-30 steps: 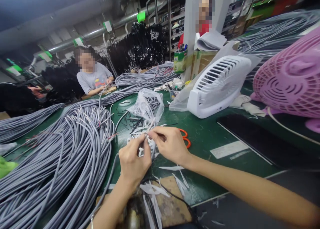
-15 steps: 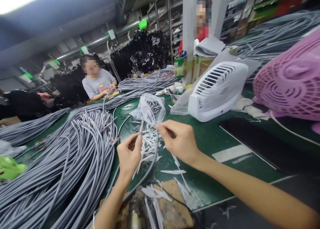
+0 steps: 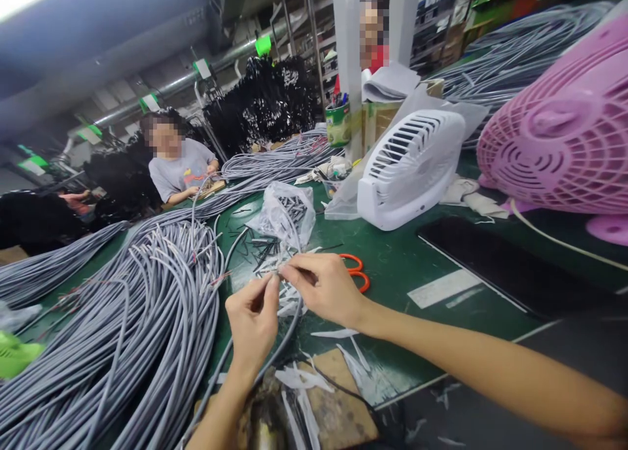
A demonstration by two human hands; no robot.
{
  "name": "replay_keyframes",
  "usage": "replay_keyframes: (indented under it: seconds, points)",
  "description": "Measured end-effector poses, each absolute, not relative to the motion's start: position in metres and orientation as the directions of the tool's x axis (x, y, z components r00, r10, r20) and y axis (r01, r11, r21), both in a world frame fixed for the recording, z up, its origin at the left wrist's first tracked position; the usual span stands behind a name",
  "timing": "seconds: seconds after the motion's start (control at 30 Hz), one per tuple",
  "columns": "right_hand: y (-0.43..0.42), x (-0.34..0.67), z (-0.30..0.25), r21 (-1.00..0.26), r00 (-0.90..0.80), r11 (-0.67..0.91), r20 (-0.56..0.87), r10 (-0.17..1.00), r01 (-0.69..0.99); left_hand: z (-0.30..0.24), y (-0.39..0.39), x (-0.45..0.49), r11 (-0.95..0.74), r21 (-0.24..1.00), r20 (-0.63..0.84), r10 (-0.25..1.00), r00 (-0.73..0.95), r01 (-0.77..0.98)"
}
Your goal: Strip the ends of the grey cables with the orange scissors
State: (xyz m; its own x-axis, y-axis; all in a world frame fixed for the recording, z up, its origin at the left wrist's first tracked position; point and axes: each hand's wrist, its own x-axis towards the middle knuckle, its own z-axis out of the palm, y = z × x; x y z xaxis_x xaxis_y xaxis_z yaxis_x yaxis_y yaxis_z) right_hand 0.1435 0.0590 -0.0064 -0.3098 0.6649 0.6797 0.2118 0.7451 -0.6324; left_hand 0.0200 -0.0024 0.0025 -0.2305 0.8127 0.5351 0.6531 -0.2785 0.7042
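My left hand (image 3: 252,316) is closed in a pinch on the end of a grey cable (image 3: 293,326), which curves down past the wrist. Thumb and fingers of my right hand (image 3: 318,286) pinch at the same spot, touching the left fingertips; the cable's very tip is hidden between them. Under the hands lie white strips (image 3: 289,303) and short dark tube pieces (image 3: 267,248). Just beyond is a clear plastic bag (image 3: 287,211) with more short pieces in it. Orange-handled scissors (image 3: 362,281) lie partly behind my right hand.
A large bundle of grey cables (image 3: 147,319) covers the left of the green table. To the right are a white fan (image 3: 412,169), a pink fan (image 3: 554,129) and a black phone-like slab (image 3: 495,260). A stained board (image 3: 338,398) sits at the near edge. Two people are across the table.
My right hand has moved left and now meets my left hand at the cable end. The scissors have come into sight beside it. The whole view has shifted slightly.
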Motion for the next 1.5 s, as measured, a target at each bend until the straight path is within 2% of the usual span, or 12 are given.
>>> replay_keyframes:
  seconds: [0.1, 0.17, 0.3, 0.33, 0.53, 0.7, 1.0, 1.2, 1.33, 1.37, 1.4, 1.5]
  points:
    - [0.057, 0.142, -0.009, -0.646, -0.304, 0.742, 0.681, 0.667, 0.182, 0.003, -0.002, 0.022, -0.282, 0.601, 0.608, 0.768, -0.199, 0.748]
    - [0.049, 0.140, -0.011, -0.558, -0.261, 0.808, 0.765, 0.589, 0.189, 0.004, 0.002, 0.021, -0.254, 0.602, 0.597, 0.772, -0.216, 0.757]
    - [0.029, 0.137, -0.013, -0.140, -0.261, 0.988, 0.953, 0.153, 0.068, 0.007, 0.015, 0.014, -0.101, 0.749, 0.409, 0.848, -0.336, 0.655]
    - [0.027, 0.137, -0.014, -0.099, -0.285, 0.994, 0.952, 0.109, 0.049, 0.007, 0.017, 0.012, -0.084, 0.787, 0.366, 0.861, -0.353, 0.612]
    - [0.055, 0.142, -0.011, -0.433, -0.237, 0.832, 0.818, 0.524, 0.347, 0.004, 0.008, 0.004, -0.161, 0.905, 0.281, 0.921, -0.269, 0.395]
    - [0.063, 0.143, -0.011, -0.446, -0.250, 0.813, 0.796, 0.551, 0.374, 0.006, 0.002, 0.008, -0.137, 0.926, 0.237, 0.936, -0.259, 0.351]
    - [0.060, 0.142, -0.010, -0.531, -0.291, 0.824, 0.770, 0.567, 0.200, 0.007, 0.001, 0.013, -0.148, 0.896, 0.259, 0.940, -0.222, 0.418]
    - [0.054, 0.143, -0.010, -0.308, -0.238, 0.942, 0.913, 0.332, 0.132, 0.005, 0.003, 0.013, -0.158, 0.907, 0.278, 0.921, -0.273, 0.391]
    - [0.034, 0.141, -0.010, 0.057, -0.261, 0.994, 0.962, -0.079, -0.090, 0.010, 0.014, -0.002, -0.160, 0.972, 0.224, 0.860, -0.458, 0.175]
    - [0.031, 0.140, -0.011, 0.059, -0.281, 0.993, 0.956, -0.085, -0.099, 0.012, 0.015, -0.006, -0.168, 0.974, 0.219, 0.856, -0.469, 0.149]
    - [0.031, 0.140, -0.011, -0.010, -0.334, 0.997, 0.942, -0.016, -0.077, 0.014, 0.014, -0.008, -0.178, 0.975, 0.220, 0.857, -0.465, 0.133]
    - [0.043, 0.140, -0.012, -0.377, -0.300, 0.913, 0.863, 0.407, 0.153, 0.016, 0.006, -0.007, -0.168, 0.982, 0.187, 0.925, -0.331, 0.083]
